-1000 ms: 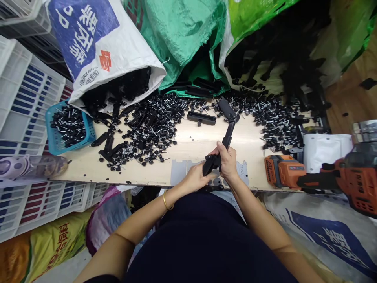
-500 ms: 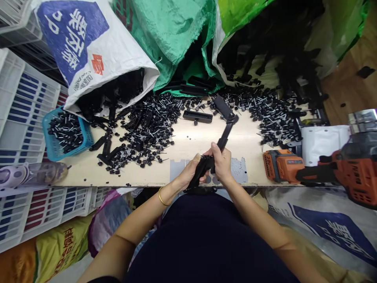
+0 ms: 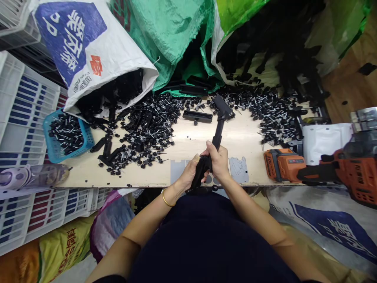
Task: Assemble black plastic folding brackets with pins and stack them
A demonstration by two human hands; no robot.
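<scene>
Both my hands are closed around black plastic parts near the table's front edge. My left hand (image 3: 188, 173) grips the lower end of a black folding bracket (image 3: 218, 129), its thumb pressing on top. Wrapped round the bracket's arm just to the right is my right hand (image 3: 219, 160), thumb along the upper side. The bracket slants away from me and ends in a flat rectangular head (image 3: 222, 106) over the table. Beyond my hands lies a long black plastic piece (image 3: 197, 116). What exactly sits between my two palms is partly hidden by the fingers.
Heaps of black-headed screws (image 3: 147, 129) spread left and right on the wooden table (image 3: 188, 145). A blue basket (image 3: 88, 135) holds more. An orange cordless drill (image 3: 353, 173) lies at right. A white sack (image 3: 118, 43), green sack (image 3: 171, 35) and lime-edged bag (image 3: 238, 19) line the back.
The far part of the bracket has swung slightly left, and its flat head has turned a little at the joint. Both hands keep their hold and have shifted only slightly.
</scene>
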